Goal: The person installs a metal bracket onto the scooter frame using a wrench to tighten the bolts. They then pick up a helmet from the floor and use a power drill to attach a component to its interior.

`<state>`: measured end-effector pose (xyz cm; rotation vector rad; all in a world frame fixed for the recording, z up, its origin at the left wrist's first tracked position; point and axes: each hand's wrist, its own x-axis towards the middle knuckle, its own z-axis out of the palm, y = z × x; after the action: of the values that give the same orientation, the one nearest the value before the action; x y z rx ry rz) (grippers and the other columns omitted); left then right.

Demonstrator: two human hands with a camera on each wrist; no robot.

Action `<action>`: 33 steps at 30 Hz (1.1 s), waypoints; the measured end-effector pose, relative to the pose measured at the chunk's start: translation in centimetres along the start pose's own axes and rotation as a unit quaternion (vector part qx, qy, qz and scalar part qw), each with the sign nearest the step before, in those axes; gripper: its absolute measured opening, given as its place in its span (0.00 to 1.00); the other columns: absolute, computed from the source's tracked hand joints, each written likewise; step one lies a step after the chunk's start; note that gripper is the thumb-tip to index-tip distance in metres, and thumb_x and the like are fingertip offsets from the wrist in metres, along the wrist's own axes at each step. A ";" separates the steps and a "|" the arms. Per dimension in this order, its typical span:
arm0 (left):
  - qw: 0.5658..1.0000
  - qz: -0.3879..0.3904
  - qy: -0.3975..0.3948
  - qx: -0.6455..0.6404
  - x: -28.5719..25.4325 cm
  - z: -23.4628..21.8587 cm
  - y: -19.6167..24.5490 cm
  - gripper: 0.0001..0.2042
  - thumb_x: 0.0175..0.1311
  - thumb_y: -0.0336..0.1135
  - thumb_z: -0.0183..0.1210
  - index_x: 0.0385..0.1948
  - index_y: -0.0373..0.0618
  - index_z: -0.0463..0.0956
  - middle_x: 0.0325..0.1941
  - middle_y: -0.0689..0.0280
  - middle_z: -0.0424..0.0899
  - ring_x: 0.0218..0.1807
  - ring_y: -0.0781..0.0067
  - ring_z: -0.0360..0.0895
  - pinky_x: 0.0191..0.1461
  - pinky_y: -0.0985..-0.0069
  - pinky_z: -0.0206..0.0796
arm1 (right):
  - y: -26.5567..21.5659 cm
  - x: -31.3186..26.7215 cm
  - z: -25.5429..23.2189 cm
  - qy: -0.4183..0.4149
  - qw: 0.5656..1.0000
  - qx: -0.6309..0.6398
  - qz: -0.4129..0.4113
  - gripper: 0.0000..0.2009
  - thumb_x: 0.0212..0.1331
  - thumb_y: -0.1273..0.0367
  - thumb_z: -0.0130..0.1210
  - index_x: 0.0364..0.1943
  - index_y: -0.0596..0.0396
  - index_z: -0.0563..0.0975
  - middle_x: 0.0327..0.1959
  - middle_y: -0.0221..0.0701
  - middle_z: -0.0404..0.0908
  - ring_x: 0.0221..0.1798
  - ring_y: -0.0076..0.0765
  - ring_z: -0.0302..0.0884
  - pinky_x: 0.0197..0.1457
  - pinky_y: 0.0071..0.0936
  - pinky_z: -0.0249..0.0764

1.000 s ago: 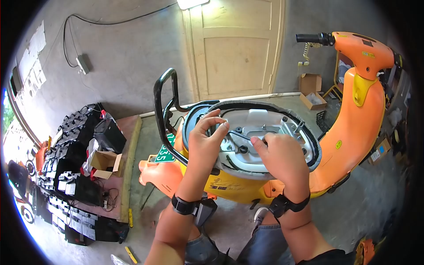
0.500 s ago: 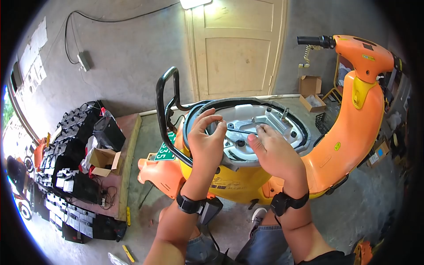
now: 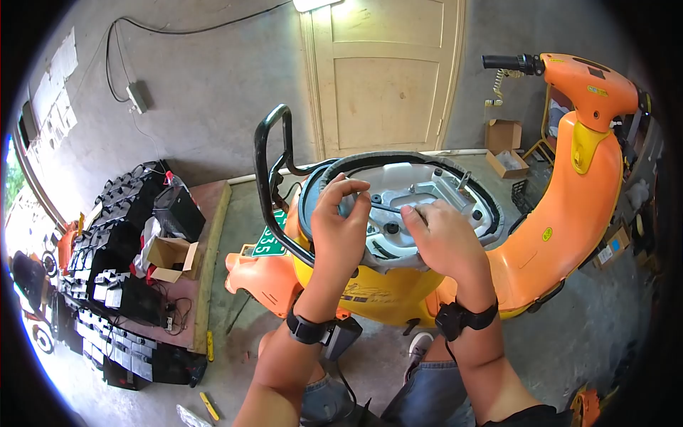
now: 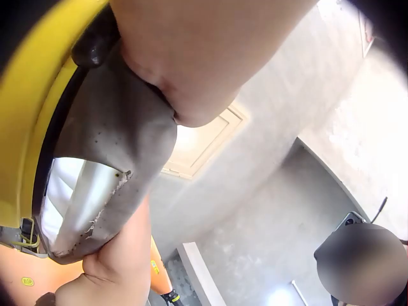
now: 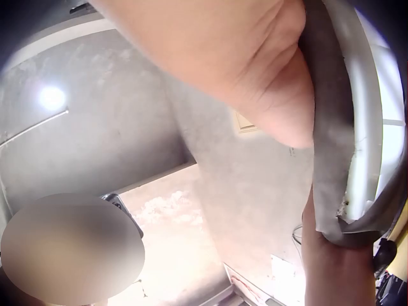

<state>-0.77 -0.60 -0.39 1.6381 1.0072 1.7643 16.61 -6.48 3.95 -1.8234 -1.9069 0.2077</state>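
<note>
An upturned scooter seat lies across the scooter body, its pale plastic base [image 3: 398,174] facing up, with black rubber feet and a metal bracket. Grey cover material [image 4: 121,121] wraps its edge; the left wrist view shows a ragged border over the white base. My left hand [image 3: 340,224] is over the seat's left part, thumb and forefinger curled together. My right hand [image 3: 452,238] pinches a thin dark strip [image 3: 386,208] between thumb and fingers above the base. The strip runs taut across to my left fingers, where its end is hidden.
An orange and yellow scooter [image 3: 583,206] stands under the seat, with a black rear rail [image 3: 260,164] left of my left hand. Several black batteries [image 3: 117,249] and an open carton [image 3: 173,257] are on the left. A yellow-handled tool [image 3: 209,406] lies on the floor.
The dark strip, bent at first, now looks straighter between my hands. My right hand has turned slightly and shifted a little. The seat looks tilted differently under my hands.
</note>
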 end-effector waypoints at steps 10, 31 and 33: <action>0.999 -0.012 0.017 -0.049 -0.1 0.5 -0.3 0.04 0.65 0.26 0.63 0.38 0.38 0.82 0.45 0.58 0.86 0.58 0.61 0.80 0.66 0.67 0.65 | -0.8 0.0 0.7 0.074 0.996 -0.054 0.003 0.26 0.72 0.53 0.46 0.34 0.63 0.85 0.37 0.52 0.84 0.44 0.60 0.83 0.52 0.50 0.76; 0.987 -0.096 0.032 -0.128 0.1 0.6 0.7 0.06 0.66 0.25 0.65 0.38 0.37 0.76 0.43 0.62 0.85 0.47 0.76 0.79 0.55 0.78 0.69 | -0.6 -1.7 1.4 0.159 0.971 -0.075 -0.163 0.29 0.68 0.47 0.51 0.44 0.66 0.82 0.34 0.48 0.82 0.42 0.55 0.77 0.51 0.47 0.71; 0.998 -0.019 0.049 -0.042 0.3 0.6 0.2 0.06 0.65 0.25 0.65 0.36 0.38 0.76 0.38 0.66 0.82 0.46 0.77 0.78 0.59 0.76 0.68 | -0.2 -2.0 1.0 0.135 0.970 -0.096 -0.176 0.26 0.64 0.51 0.55 0.49 0.65 0.80 0.35 0.49 0.80 0.44 0.56 0.76 0.51 0.47 0.72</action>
<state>-0.20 -0.34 -0.08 1.4852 0.9879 1.8506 15.93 -8.18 2.70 -1.4996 -2.0627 -0.3389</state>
